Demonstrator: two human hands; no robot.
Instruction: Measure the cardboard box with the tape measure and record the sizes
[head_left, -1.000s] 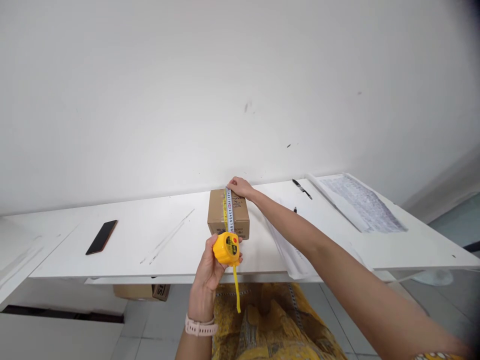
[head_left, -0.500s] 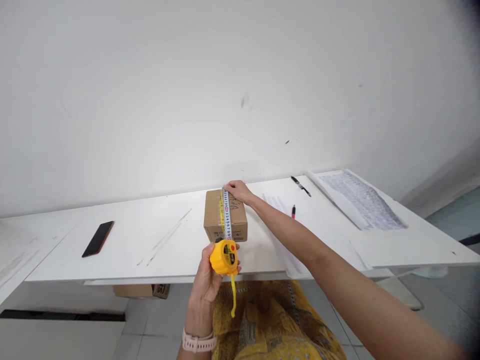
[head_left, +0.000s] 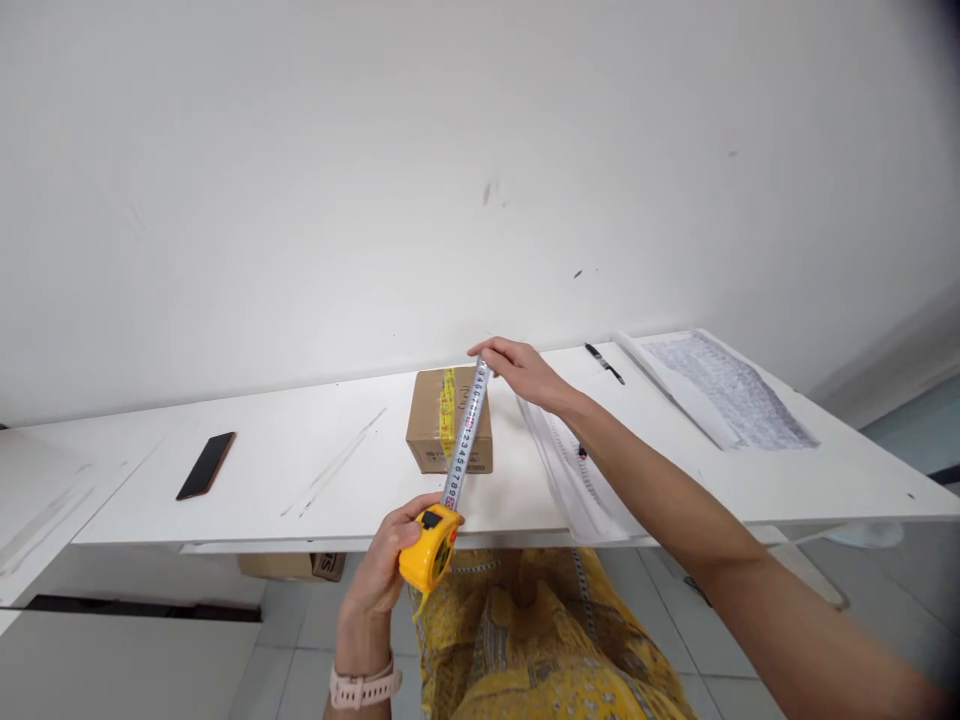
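Observation:
A yellow tape measure point(head_left: 427, 550) sits in my left hand point(head_left: 381, 556), which is closed around its case in front of the table's near edge. Its silver blade point(head_left: 464, 437) is pulled out and slants up and to the right, to where my right hand point(head_left: 520, 369) pinches the far end. Beneath the blade stands a small brown cardboard box point(head_left: 429, 420) with yellow tape across its top and handwriting partly covered by the blade. My right hand is beyond the box's far right corner, seemingly raised above the table.
On the white table point(head_left: 262, 455) lie a dark phone point(head_left: 206, 466) at left, a black pen point(head_left: 604, 363), a stack of papers point(head_left: 577, 480) under my right forearm, and a written sheet point(head_left: 727, 390) at right. Below is another cardboard box point(head_left: 289, 566). A wall rises behind.
My right hand has shifted right and lifted the blade's end off the box's far edge. My left hand has moved left and toward me with the case, and the blade now slants across the box.

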